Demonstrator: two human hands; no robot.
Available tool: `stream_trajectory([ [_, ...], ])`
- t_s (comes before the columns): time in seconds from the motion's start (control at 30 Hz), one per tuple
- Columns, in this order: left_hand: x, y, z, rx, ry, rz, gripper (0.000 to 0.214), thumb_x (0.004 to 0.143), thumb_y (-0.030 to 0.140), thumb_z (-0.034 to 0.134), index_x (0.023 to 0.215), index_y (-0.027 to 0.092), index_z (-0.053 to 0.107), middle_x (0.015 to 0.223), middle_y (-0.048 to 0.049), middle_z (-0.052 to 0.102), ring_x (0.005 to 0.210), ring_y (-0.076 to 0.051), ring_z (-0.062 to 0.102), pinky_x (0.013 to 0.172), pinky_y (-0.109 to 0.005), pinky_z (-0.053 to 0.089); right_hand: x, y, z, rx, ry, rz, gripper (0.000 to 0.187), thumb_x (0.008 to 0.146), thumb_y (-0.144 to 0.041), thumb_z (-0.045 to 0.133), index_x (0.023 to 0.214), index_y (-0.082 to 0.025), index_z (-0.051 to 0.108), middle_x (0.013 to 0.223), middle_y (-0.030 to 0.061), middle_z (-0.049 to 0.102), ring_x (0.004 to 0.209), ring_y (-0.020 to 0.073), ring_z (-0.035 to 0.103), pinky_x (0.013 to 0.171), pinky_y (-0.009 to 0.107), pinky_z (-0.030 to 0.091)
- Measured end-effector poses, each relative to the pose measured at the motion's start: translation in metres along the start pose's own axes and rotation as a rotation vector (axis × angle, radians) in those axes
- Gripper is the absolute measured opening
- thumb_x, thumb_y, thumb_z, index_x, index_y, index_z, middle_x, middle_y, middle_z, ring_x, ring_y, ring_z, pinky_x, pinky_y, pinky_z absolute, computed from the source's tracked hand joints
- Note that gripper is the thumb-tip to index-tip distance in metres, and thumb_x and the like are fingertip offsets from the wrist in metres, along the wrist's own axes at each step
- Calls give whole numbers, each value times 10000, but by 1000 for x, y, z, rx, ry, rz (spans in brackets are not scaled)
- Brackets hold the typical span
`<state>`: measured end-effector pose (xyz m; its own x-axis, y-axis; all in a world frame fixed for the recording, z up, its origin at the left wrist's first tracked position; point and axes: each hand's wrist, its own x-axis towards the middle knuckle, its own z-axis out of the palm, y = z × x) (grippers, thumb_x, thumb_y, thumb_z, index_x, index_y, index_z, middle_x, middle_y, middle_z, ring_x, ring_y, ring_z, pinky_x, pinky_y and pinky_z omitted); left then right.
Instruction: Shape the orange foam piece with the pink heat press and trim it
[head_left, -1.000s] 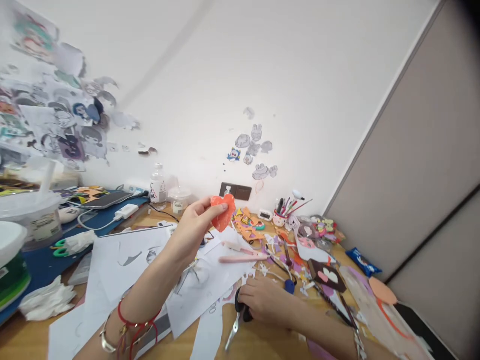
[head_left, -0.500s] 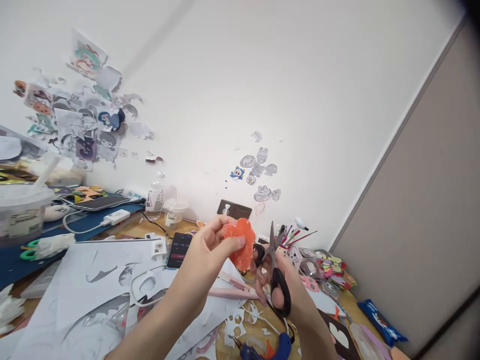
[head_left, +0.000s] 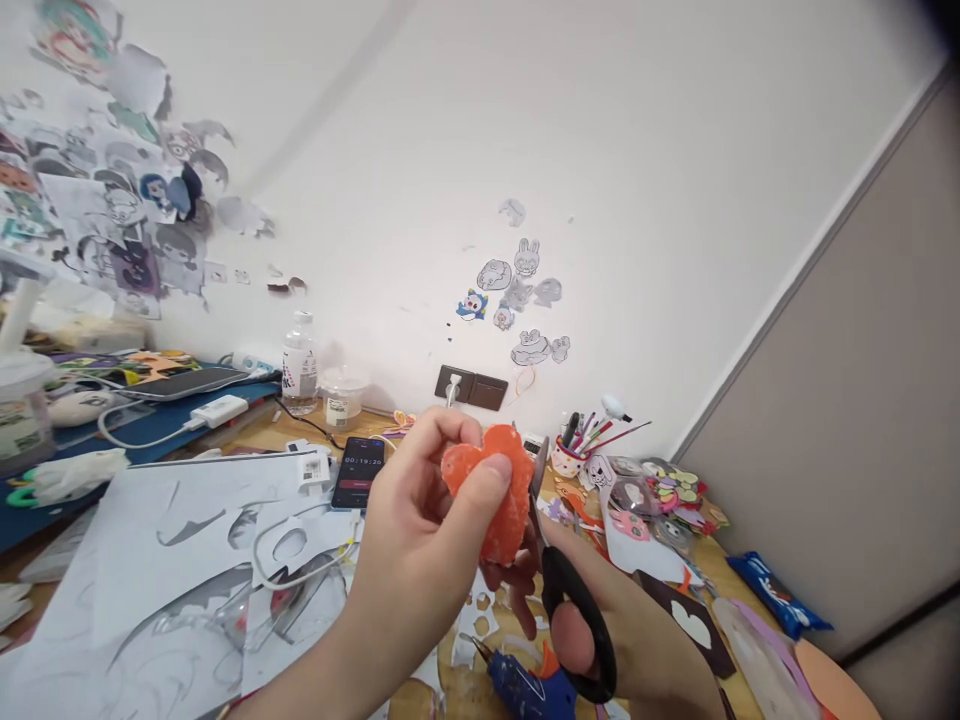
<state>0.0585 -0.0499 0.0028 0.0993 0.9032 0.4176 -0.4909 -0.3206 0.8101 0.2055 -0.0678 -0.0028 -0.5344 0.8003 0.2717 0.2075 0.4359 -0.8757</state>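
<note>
Two hands (head_left: pixel 420 550), one orange heart (head_left: pixel 511 518), one scissors (head_left: pixel 559 572)

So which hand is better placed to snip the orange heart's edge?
The right hand, I think: it holds the scissors, with the blades right by the edge of the orange heart. The left hand is busy pinching the heart.

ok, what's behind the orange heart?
Fingers of the left hand reach behind the orange heart; fingers of the right hand show below its lower edge. Whatever else sits directly behind it is covered; can't tell.
</note>
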Motion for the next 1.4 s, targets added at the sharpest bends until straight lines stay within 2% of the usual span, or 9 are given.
stream_trajectory([
  [0.1, -3, 4, -2, 9, 5, 13, 133, 836, 255, 536, 771, 243, 421, 539, 82, 514, 365, -115, 540, 309, -214, 464, 0, 0, 4, 32, -40, 10, 538, 697, -713, 524, 871, -205, 530, 806, 19, 460, 653, 115, 393, 492, 218, 368],
  [0.2, -4, 7, -3, 8, 23, 29, 137, 835, 258, 533, 760, 241, 421, 518, 89, 523, 340, -98, 524, 298, -189, 448, 2, -1, 7, 80, -57, 72, 594, 646, -752, 526, 864, -200, 504, 782, 13, 457, 600, 97, 377, 446, 209, 326],
  [0.37, -4, 8, -5, 20, 64, 100, 141, 815, 215, 555, 742, 225, 434, 499, 95, 530, 359, -45, 502, 346, -112, 405, 5, -4, 11, 71, 10, 95, 623, 603, -765, 548, 846, -194, 490, 745, 3, 472, 582, 85, 366, 455, 212, 283],
  [0.73, -1, 11, -12, 103, 50, 135, 122, 829, 246, 570, 767, 223, 468, 572, 66, 530, 470, -72, 509, 423, -153, 384, 4, -3, 11, 109, 53, 113, 530, 593, -702, 614, 712, -201, 492, 626, -27, 493, 549, 89, 459, 524, 226, 357],
  [0.93, -1, 9, -9, 61, 53, 167, 112, 846, 244, 565, 772, 220, 484, 563, 71, 537, 466, -64, 508, 435, -145, 387, 5, -2, 15, 91, 105, 93, 549, 594, -704, 601, 718, -178, 505, 615, -34, 497, 508, 58, 397, 470, 195, 320],
  [1.03, -1, 8, -8, -13, 14, 176, 90, 859, 243, 565, 800, 218, 501, 579, 70, 552, 479, -56, 521, 468, -141, 406, 5, 1, 18, 70, 150, 67, 540, 623, -702, 579, 718, -176, 506, 534, -59, 459, 455, 46, 375, 439, 182, 297],
  [1.17, -3, 10, -7, -90, -52, 105, 75, 872, 248, 555, 819, 213, 514, 591, 61, 548, 511, -59, 506, 500, -146, 404, 7, 7, 23, 138, 203, 65, 538, 607, -695, 617, 716, -180, 504, 512, -61, 448, 417, 47, 367, 399, 179, 288],
  [1.27, -4, 15, -7, -192, -95, -26, 159, 892, 260, 502, 749, 192, 502, 608, 32, 536, 559, -83, 485, 540, -175, 401, 9, 8, 24, 190, 255, -7, 542, 618, -689, 629, 794, -187, 526, 629, -31, 482, 469, 62, 370, 425, 194, 328],
  [1.4, 0, 20, -10, -544, -202, -266, 264, 894, 187, 350, 670, 156, 486, 579, 14, 422, 534, -96, 419, 587, -229, 402, 6, 7, 22, 25, 386, -151, 546, 699, -692, 544, 982, -225, 523, 831, 12, 472, 613, 110, 409, 552, 236, 415],
])
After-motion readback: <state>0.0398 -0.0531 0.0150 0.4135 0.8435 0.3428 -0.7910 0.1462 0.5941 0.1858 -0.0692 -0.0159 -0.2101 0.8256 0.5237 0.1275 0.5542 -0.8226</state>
